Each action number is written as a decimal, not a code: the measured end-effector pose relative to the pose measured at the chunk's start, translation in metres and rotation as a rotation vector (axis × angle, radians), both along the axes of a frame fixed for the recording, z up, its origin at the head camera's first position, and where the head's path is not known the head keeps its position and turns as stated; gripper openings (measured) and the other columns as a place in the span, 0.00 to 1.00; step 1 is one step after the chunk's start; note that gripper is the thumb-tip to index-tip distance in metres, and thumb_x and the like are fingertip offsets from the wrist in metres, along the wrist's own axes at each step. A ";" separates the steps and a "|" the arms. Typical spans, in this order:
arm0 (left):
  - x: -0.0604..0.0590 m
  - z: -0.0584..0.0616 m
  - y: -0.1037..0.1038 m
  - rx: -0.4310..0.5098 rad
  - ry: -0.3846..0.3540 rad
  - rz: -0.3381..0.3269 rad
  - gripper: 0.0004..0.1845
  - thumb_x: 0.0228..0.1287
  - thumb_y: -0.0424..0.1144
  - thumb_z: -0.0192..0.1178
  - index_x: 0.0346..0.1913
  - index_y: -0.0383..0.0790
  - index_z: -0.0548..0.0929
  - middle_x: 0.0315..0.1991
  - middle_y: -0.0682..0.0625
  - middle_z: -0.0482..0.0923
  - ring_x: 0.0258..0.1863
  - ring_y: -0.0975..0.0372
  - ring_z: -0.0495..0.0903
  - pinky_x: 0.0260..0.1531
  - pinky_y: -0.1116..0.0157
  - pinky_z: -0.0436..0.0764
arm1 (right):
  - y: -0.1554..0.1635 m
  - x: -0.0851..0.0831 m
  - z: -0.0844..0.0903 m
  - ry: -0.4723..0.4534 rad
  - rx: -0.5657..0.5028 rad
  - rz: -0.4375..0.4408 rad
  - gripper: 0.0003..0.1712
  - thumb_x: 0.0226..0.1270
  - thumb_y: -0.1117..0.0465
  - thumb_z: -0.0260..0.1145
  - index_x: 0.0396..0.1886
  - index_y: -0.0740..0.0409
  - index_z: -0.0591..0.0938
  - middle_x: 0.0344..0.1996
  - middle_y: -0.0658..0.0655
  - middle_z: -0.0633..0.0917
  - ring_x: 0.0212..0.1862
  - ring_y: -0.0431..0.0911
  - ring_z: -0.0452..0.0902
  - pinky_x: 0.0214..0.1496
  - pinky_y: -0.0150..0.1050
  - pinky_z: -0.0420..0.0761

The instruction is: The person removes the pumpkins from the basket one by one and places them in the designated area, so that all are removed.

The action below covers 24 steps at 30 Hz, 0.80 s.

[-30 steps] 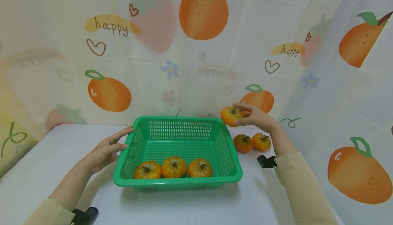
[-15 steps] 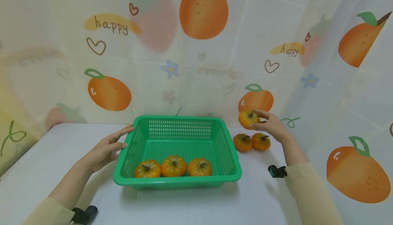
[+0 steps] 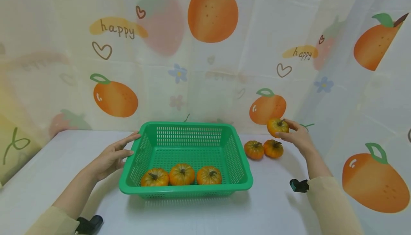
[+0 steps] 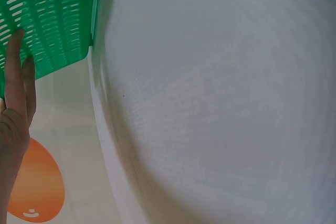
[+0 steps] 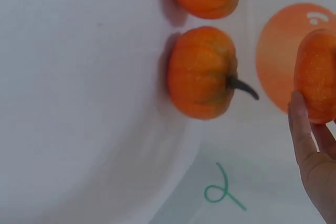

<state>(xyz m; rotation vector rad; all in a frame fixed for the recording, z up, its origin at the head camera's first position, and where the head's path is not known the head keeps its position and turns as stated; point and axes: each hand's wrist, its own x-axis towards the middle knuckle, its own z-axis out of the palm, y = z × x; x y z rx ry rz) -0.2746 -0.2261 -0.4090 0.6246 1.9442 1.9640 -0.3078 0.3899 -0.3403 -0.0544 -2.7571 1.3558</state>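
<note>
Right hand gripping a pumpkin, I hold it right of the basket; my uncurled left hand touches its left side.

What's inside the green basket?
Three little pumpkins sit in a row inside the green basket, by its near rim. That rim hides their bottoms, so I can't see underneath.

Green basket accessible from above, left rim obstructed by left hand, right side by two tabletop pumpkins, passage available across tablecloth in front
</note>
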 end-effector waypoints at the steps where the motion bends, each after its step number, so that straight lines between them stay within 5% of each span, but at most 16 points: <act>1: 0.000 0.000 0.000 0.000 0.000 0.000 0.33 0.69 0.30 0.45 0.73 0.41 0.48 0.76 0.56 0.26 0.54 0.73 0.76 0.43 0.65 0.84 | 0.003 0.001 -0.001 0.004 -0.006 -0.017 0.51 0.56 0.45 0.67 0.74 0.51 0.51 0.73 0.63 0.54 0.66 0.60 0.62 0.65 0.52 0.71; 8: -0.001 -0.001 0.000 0.014 -0.014 0.001 0.33 0.68 0.30 0.45 0.73 0.41 0.48 0.76 0.55 0.26 0.50 0.70 0.79 0.43 0.65 0.84 | 0.016 0.001 -0.014 0.014 0.000 -0.127 0.53 0.56 0.43 0.67 0.74 0.54 0.50 0.71 0.67 0.56 0.64 0.60 0.65 0.49 0.30 0.82; 16: 0.000 -0.001 0.001 0.002 -0.017 0.003 0.33 0.68 0.30 0.46 0.73 0.40 0.48 0.76 0.54 0.26 0.52 0.70 0.79 0.43 0.64 0.84 | 0.025 -0.002 -0.038 0.012 -0.036 -0.233 0.49 0.60 0.49 0.65 0.74 0.56 0.50 0.71 0.70 0.55 0.66 0.63 0.61 0.44 0.28 0.82; 24: 0.000 0.000 0.000 0.002 -0.014 0.016 0.33 0.68 0.30 0.46 0.73 0.40 0.49 0.77 0.55 0.28 0.52 0.72 0.78 0.43 0.64 0.84 | 0.026 -0.002 -0.042 -0.002 -0.080 -0.302 0.48 0.61 0.50 0.64 0.74 0.57 0.49 0.72 0.70 0.53 0.64 0.61 0.65 0.38 0.23 0.81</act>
